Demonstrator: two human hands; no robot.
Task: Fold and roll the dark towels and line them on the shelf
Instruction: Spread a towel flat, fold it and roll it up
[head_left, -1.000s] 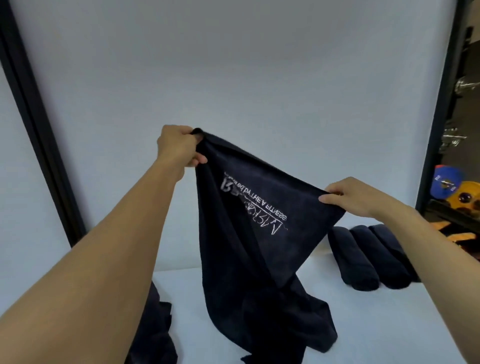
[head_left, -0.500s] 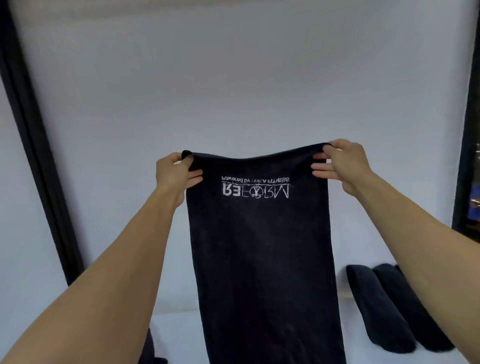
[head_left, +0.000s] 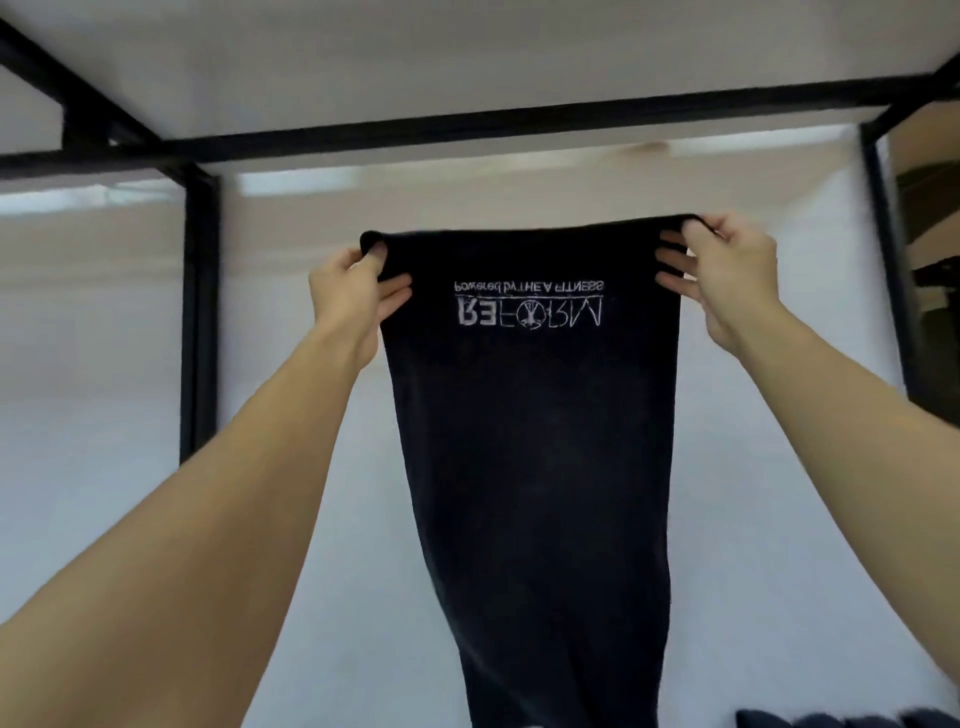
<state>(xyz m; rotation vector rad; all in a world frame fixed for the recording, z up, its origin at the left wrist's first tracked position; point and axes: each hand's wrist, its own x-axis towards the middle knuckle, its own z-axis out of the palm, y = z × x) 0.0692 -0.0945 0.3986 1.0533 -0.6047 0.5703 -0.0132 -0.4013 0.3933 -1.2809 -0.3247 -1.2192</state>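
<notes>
Two hands (head_left: 348, 296) (head_left: 737, 280), one hanging towel (head_left: 535, 441), some rolled towels (head_left: 831, 719).

White shelf (head_left: 779, 597) in black frame, dark rolled towels (head_left: 852, 719) at lower right.

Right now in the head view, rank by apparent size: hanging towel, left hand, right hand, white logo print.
1. hanging towel, by far the largest.
2-3. left hand and right hand: they look alike, so no ranking.
4. white logo print: wide but thin, likely the smallest.
</notes>
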